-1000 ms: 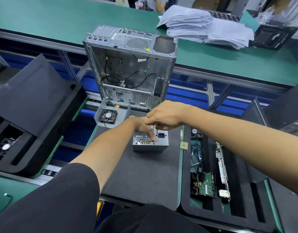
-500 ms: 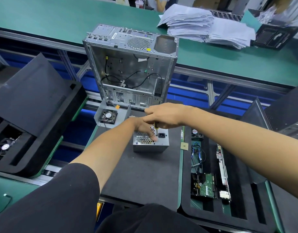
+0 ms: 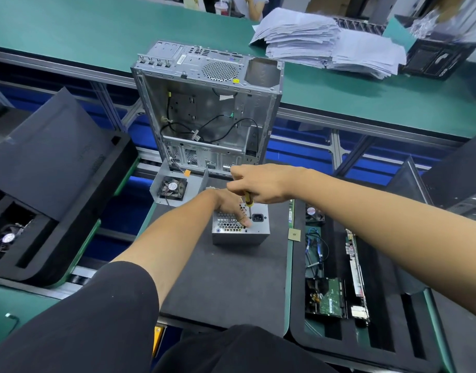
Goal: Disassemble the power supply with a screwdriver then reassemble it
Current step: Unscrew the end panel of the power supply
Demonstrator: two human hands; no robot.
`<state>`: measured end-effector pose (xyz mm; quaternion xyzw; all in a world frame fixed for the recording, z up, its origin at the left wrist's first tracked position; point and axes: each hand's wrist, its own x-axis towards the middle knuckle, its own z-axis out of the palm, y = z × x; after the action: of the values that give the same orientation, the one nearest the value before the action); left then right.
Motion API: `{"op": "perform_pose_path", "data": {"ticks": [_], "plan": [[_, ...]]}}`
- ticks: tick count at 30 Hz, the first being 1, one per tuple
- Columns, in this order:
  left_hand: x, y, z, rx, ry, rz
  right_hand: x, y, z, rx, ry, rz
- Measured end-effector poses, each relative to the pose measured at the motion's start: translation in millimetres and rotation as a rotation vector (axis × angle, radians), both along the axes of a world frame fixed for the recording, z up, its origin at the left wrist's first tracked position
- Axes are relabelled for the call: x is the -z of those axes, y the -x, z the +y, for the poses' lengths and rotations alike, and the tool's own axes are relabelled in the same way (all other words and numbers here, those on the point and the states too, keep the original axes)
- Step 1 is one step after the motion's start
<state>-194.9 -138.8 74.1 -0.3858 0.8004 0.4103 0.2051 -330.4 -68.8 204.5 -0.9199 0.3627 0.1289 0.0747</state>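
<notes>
My left hand [image 3: 232,208] presses the power supply [image 3: 240,227] down near the far edge of the black foam mat [image 3: 226,278]. Right hand [image 3: 258,184] grips the screwdriver [image 3: 249,204], tip on its top face. Looks a stiff, heavy metal box; brace by its sides. Open PC case [image 3: 207,109] just behind, green benches [image 3: 70,30] around.

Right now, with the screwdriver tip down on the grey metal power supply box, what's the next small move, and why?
Probably turn the yellow-handled screwdriver in place. The right hand grips its handle, its shaft stands upright on the top face of the grey metal power supply box beside the black socket, and the left hand presses on the box. Whether the tip sits in a screw is unclear.
</notes>
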Motion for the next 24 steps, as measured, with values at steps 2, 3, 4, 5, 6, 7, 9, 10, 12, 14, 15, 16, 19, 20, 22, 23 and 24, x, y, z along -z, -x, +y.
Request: {"op": "perform_pose_path", "data": {"ticks": [2,3,4,5,6,7,9,10,12,14,15,16,19,20,22,23,24], "plan": [[2.6,0.9,-1.2,0.002,-0.008,-0.017,0.1,1.4,-1.4,-0.013,-0.002,0.007],[3.0,1.0,-1.4,0.001,-0.009,-0.013,-0.5,2.2,-2.0,-0.034,0.021,0.017],[2.7,1.0,-1.1,0.002,-0.013,-0.002,-0.9,3.1,-2.3,-0.058,0.053,0.034],[1.7,0.9,-0.4,0.001,-0.013,0.017,-1.5,3.8,-2.4,-0.083,0.091,0.055],[1.0,0.6,-0.1,0.001,-0.012,0.038,-2.2,4.1,-2.5,-0.106,0.135,0.079],[0.3,0.3,0.0,-0.004,-0.01,0.062,-3.0,4.3,-2.2,-0.124,0.179,0.109],[-1.2,-0.4,0.1,-0.016,-0.004,0.098,-2.6,4.9,-1.0,-0.129,0.233,0.175],[-1.1,-0.5,0.0,-0.016,-0.003,0.108,-1.7,5.1,-0.4,-0.116,0.237,0.194],[1.3,-0.6,-1.1,-0.015,0.005,0.109,-2.0,5.8,-0.4,-0.081,0.205,0.189],[2.4,-0.8,-1.5,-0.026,0.023,0.08,-3.6,5.6,-1.6,-0.064,0.148,0.151],[3.4,-1.0,-1.9,-0.022,0.023,0.064,-4.2,4.7,-2.2,-0.073,0.122,0.132],[4.9,-1.5,-2.3,-0.021,0.011,0.059,-4.3,4.0,-2.7,-0.098,0.104,0.121],[7.9,-3.2,-2.7,-0.052,-0.044,0.094,-3.5,2.8,-3.3,-0.165,0.111,0.117],[7.7,-3.0,-3.0,-0.058,-0.049,0.092,-4.1,3.1,-3.6,-0.166,0.123,0.111],[5.9,-2.5,-2.7,-0.036,-0.034,0.088,-6.8,3.8,-4.6,-0.148,0.134,0.117],[5.0,-2.1,-2.3,-0.03,-0.018,0.092,-7.4,4.0,-4.7,-0.138,0.142,0.139],[4.2,-2.1,-1.9,-0.035,-0.004,0.105,-7.9,4.0,-5.0,-0.133,0.167,0.172]]}}
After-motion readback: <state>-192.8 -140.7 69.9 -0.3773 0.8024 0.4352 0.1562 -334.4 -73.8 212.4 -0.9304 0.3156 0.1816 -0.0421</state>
